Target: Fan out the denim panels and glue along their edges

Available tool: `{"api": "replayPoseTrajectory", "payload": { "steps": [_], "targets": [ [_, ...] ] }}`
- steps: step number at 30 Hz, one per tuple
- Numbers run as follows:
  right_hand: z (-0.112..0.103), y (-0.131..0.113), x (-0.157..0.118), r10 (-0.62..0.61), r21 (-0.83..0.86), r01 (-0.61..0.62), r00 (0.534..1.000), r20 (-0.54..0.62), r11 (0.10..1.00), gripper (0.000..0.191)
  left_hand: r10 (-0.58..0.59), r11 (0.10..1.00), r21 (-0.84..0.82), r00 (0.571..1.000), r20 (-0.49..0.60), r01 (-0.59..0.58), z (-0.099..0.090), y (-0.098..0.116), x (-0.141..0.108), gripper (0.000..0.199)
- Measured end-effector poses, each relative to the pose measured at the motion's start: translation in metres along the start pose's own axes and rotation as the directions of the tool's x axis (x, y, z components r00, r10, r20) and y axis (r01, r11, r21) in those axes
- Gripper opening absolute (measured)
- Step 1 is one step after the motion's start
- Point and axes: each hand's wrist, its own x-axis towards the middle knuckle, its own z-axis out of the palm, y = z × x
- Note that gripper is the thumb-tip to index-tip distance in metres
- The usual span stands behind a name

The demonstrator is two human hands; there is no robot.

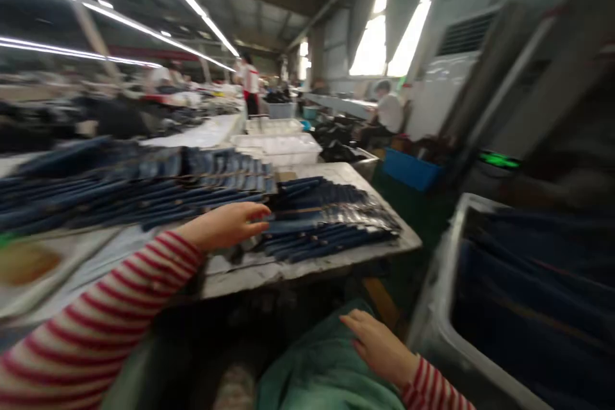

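My left hand [231, 225] reaches over the table, thumb and fingers apart, with nothing visible in it. Just beyond its fingertips lies a fanned row of folded dark blue denim pieces [331, 240]. A longer spread of overlapping denim [129, 195] runs behind and to the left of that hand. Low in the view, my right hand [379, 344] hovers over or rests on the green cloth [321, 365] across my lap; I cannot tell which. Its fingers stretch out loosely and hold nothing I can see. Motion blurs the picture.
A grey bin [444, 314] holding dark denim stands at my right. The worn white table edge [408, 240] lies ahead. Beyond are white tubs [278, 148], a blue crate [413, 170], a seated person [388, 109] and a standing person [250, 80].
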Motion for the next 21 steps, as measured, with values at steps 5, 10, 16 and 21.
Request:
{"api": "replayPoseTrajectory", "payload": {
  "steps": [5,10,16,21],
  "targets": [
    [-0.035,0.023,-0.049,0.164,-0.163,-0.15,0.984,0.074,0.975,0.025,0.174,0.944,-0.312,0.968,0.182,-0.111,0.099,0.045,0.055,0.053],
    [-0.103,0.028,-0.105,0.306,-0.13,-0.332,0.934,-0.184,0.934,0.032,0.348,0.811,-0.584,0.828,0.44,-0.03,0.217,0.085,0.037,0.049],
    [-0.206,0.105,-0.18,0.57,-0.278,-0.749,0.646,-0.508,0.601,0.039,0.379,0.78,-0.621,0.732,0.566,0.077,0.3,0.104,0.0,0.051],
    [-0.229,0.18,-0.2,0.663,-0.25,-0.899,0.435,-0.609,0.36,0.055,0.339,0.832,-0.545,0.681,0.649,0.105,0.306,0.118,0.0,0.056]
  ]
}}
